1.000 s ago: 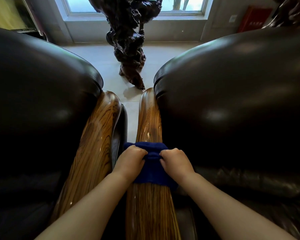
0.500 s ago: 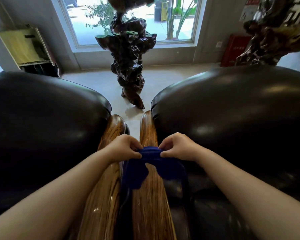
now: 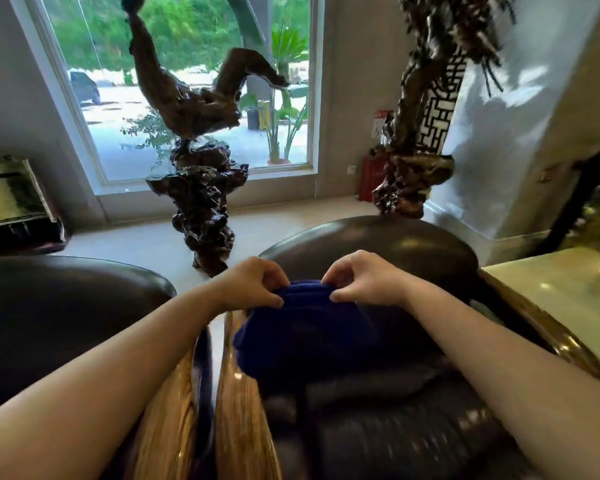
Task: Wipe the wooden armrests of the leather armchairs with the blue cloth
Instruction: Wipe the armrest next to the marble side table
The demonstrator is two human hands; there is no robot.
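Note:
The blue cloth (image 3: 302, 327) hangs bunched between both hands, lifted above the seat of the right leather armchair (image 3: 371, 247). My left hand (image 3: 253, 284) pinches its top left edge and my right hand (image 3: 359, 282) pinches its top right edge. Below the cloth runs the right chair's striped wooden armrest (image 3: 241, 420). Beside it, across a narrow gap, lies the left armchair's wooden armrest (image 3: 168, 434), partly hidden by my left forearm. The left armchair (image 3: 59, 306) is dark leather. Another wooden armrest (image 3: 548, 337) edges the right chair's far side.
A dark gnarled root sculpture (image 3: 201, 209) stands on the pale floor before a tall window (image 3: 187, 81). A second carved sculpture (image 3: 416, 168) rises behind the right chair, with a red box (image 3: 369, 181) beside it. A glossy pale tabletop (image 3: 568, 289) sits at right.
Both hands have lifted the cloth off the right chair's armrest and carried it up and rightward over the seat. The view has tilted upward, showing more of the window.

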